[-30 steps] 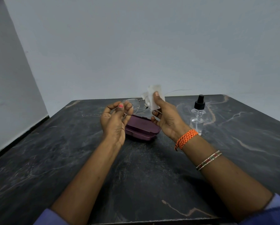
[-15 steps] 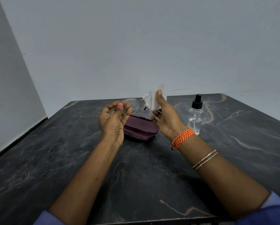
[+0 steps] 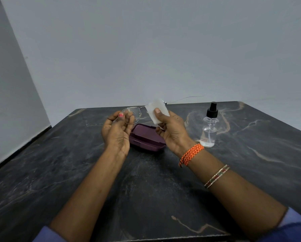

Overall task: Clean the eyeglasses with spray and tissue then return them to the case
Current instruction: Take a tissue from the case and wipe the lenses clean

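Note:
My left hand (image 3: 116, 132) pinches the thin-rimmed eyeglasses (image 3: 132, 114) at the left lens, holding them up above the table. My right hand (image 3: 172, 132) presses a folded white tissue (image 3: 156, 110) over the right lens, thumb on the tissue; that lens is hidden behind it. One temple arm sticks out to the right past the tissue. The maroon glasses case (image 3: 146, 139) lies shut on the table just below and behind both hands. A clear spray bottle (image 3: 209, 127) with a black nozzle stands upright to the right of my right hand.
The dark marble table (image 3: 146, 189) runs up to a pale wall at the back and on the left. My right wrist wears an orange thread band and thin bangles.
Both hands have stayed at about the same spot above the case. The tissue has shifted slightly on the right lens, and my right thumb now sits lower on it.

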